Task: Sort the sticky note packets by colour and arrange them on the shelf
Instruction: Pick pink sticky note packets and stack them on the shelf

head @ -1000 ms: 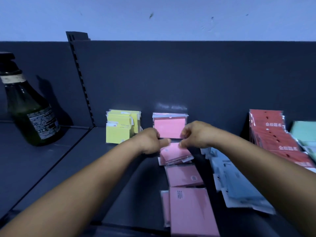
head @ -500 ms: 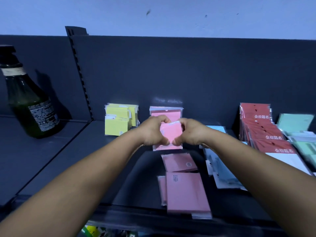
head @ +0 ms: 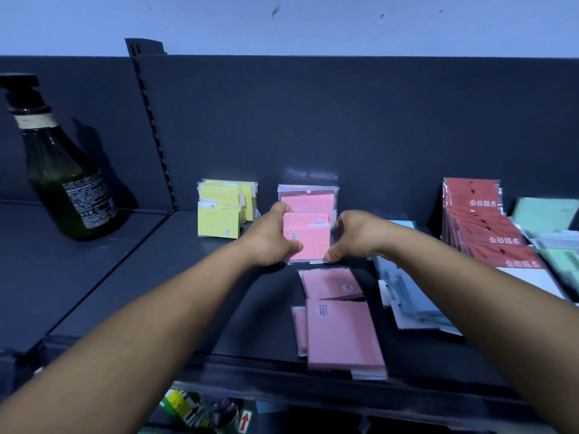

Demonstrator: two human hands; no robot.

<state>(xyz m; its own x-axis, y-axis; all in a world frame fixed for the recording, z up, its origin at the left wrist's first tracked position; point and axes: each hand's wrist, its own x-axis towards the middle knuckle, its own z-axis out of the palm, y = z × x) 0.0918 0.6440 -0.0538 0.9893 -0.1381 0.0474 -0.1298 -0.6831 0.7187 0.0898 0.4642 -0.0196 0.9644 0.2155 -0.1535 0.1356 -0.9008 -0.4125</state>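
Sticky note packets part-sorted. Yellow stack (head: pixel 221 211) upright, left of left hand (head: pixel 272 239). Both hands, right hand (head: pixel 354 236) too, grip standing pink packets (head: pixel 308 238) between them. Loose pink packets (head: pixel 340 327) below hands, blue heap (head: pixel 407 305) under right forearm unsorted; red packets (head: pixel 488 227) further right.

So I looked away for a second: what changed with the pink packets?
Both hands lifted pink packets off the flat pile and stood them up against the upright pink stack; the left hand and right hand now grip them. The yellow stack and flat pink packets stayed.
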